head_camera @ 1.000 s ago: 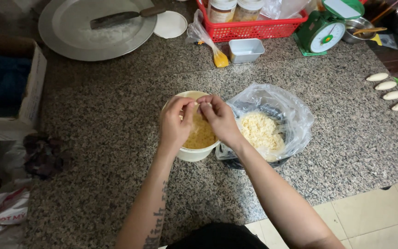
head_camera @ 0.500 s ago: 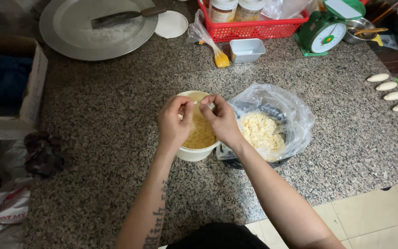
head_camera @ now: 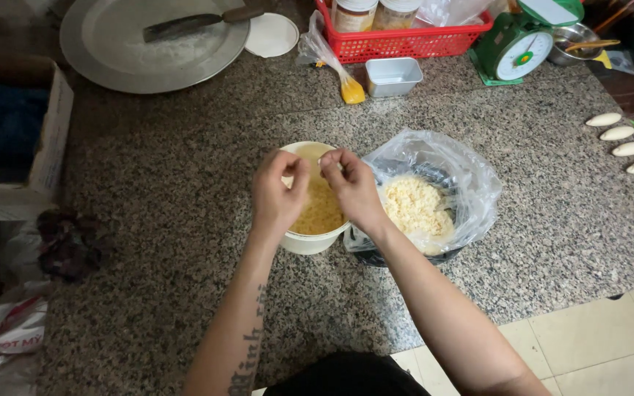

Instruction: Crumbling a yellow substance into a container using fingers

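Observation:
A cream-white bowl point(head_camera: 308, 240) of yellow crumbly filling point(head_camera: 322, 209) sits on the speckled granite counter. My left hand point(head_camera: 277, 192) and my right hand point(head_camera: 351, 187) are both over it, fingertips pinched together on a small pale piece between them. To the right, touching the bowl, a dark bowl lined with a clear plastic bag point(head_camera: 449, 172) holds pale yellow crumbs point(head_camera: 417, 205). What exactly the fingers pinch is too small to tell.
A round metal tray point(head_camera: 111, 51) with a cleaver point(head_camera: 196, 22) lies at the back left, next to a white lid point(head_camera: 272, 34). A red basket point(head_camera: 405, 40), small metal tin point(head_camera: 394, 75), green scale point(head_camera: 522, 44) and several shaped white pieces point(head_camera: 624, 139) stand behind and right. A cardboard box point(head_camera: 45, 139) sits left.
Both hands stay over the white bowl; the fingers have shifted slightly, working the small piece between them. Nothing else has moved.

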